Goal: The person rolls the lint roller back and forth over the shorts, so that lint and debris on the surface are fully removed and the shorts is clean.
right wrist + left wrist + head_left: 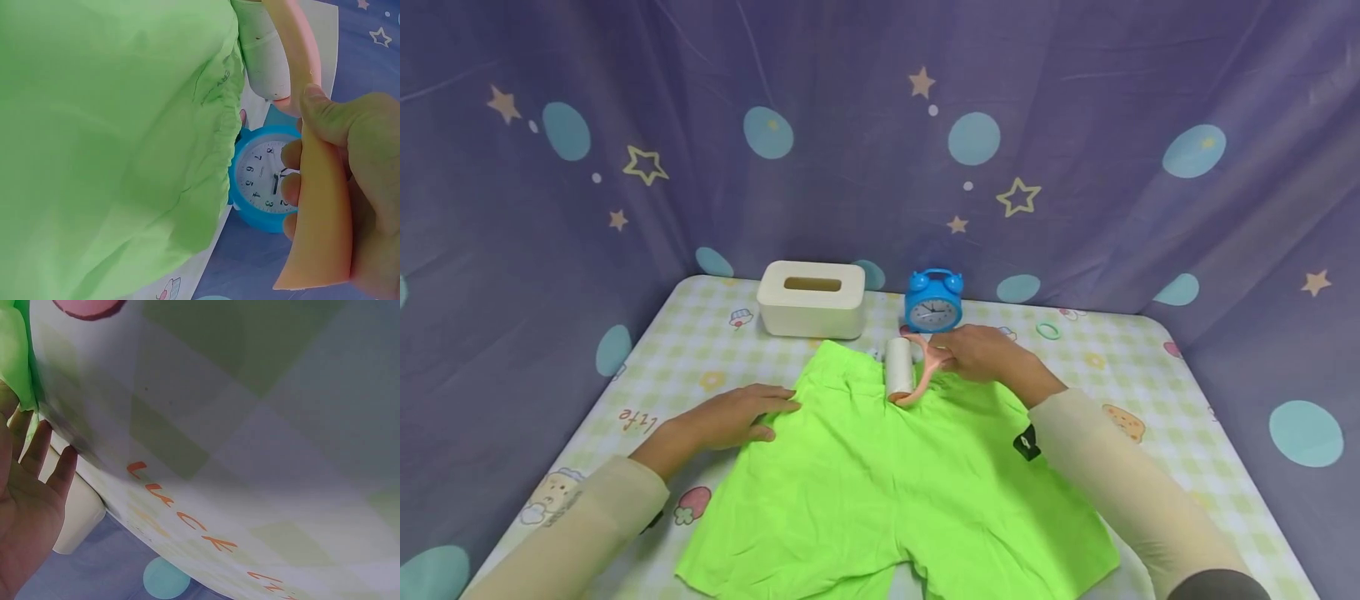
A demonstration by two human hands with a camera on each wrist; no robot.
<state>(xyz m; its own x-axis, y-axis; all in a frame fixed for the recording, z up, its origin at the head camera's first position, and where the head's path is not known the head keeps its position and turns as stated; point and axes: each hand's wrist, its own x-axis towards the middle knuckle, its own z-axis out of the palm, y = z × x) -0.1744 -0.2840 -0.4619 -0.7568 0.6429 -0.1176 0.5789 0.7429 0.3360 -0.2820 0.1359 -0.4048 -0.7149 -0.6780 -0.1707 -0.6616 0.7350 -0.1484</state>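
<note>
Neon-green shorts (850, 467) lie spread on the table, waistband toward the back. My right hand (981, 352) grips the pink handle of a lint roller (898, 371), its white roll over the middle of the waistband. In the right wrist view the fingers wrap the roller's handle (322, 206), thumb along its top, beside the gathered waistband. My left hand (737, 417) rests at the left edge of the shorts near the waistband, fingers extended. The left wrist view shows that hand (31, 494) with spread fingers against the green fabric.
A cream tissue box (812, 312) stands at the back left of the table. The blue alarm clock (933, 302) is just behind the lint roller. A small green ring (1048, 331) lies at the back right. Purple curtains (865, 125) hang around the checked tablecloth (715, 333).
</note>
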